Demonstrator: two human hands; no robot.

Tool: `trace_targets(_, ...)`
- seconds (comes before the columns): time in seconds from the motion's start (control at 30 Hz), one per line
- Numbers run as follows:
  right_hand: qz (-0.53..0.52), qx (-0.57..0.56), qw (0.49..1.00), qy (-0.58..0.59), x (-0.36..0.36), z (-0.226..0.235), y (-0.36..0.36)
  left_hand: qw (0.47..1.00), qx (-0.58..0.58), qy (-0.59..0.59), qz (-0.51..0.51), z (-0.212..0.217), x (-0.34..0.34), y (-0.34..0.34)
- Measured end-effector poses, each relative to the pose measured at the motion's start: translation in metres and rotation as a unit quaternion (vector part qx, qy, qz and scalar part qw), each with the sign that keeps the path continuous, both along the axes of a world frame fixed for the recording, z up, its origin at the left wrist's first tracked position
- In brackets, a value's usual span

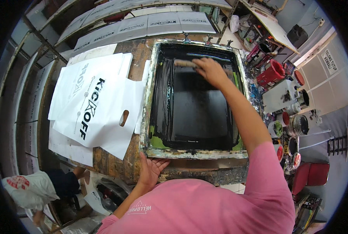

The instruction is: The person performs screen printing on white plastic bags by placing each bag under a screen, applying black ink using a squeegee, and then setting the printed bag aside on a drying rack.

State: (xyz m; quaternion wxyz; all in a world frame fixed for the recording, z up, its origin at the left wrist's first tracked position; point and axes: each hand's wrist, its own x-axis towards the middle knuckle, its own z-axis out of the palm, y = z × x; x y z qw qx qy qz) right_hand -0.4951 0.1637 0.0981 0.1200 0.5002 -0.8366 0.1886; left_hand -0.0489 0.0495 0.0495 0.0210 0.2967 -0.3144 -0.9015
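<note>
A silk-screen printing frame [189, 153] lies on the worktable, its mesh covered with glossy black ink [199, 115] and showing green at the corners. Near the far end of the mesh, my right hand [212, 72] is closed around the wooden handle of a squeegee [185, 63]; its blade is hidden. My left hand [150, 171] is at the frame's near left corner, palm up with its fingers stretched along the front edge. White plastic bags [113, 103] with black print and a cut-out handle lie left of the frame.
Metal clamps [186, 38] stand along the frame's far edge. Racks [143, 26] with printed bags stand behind and left. Ink tubs, including a red bucket [270, 73], crowd the right side. Another person [31, 191] is low at left; a red chair [311, 174] is at right.
</note>
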Motion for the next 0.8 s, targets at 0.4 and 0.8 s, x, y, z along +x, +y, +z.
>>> trace_targets(0.4,-0.065,0.038,0.992,0.100,0.005,-0.046,-0.019,0.999,-0.023,-0.039,0.017,-0.005,-0.002,0.001)
trace_targets(0.8,-0.054,0.094,0.992,-0.072,0.251,0.003,0.085,0.999,-0.033,0.012,0.009,-0.010,0.001,0.001)
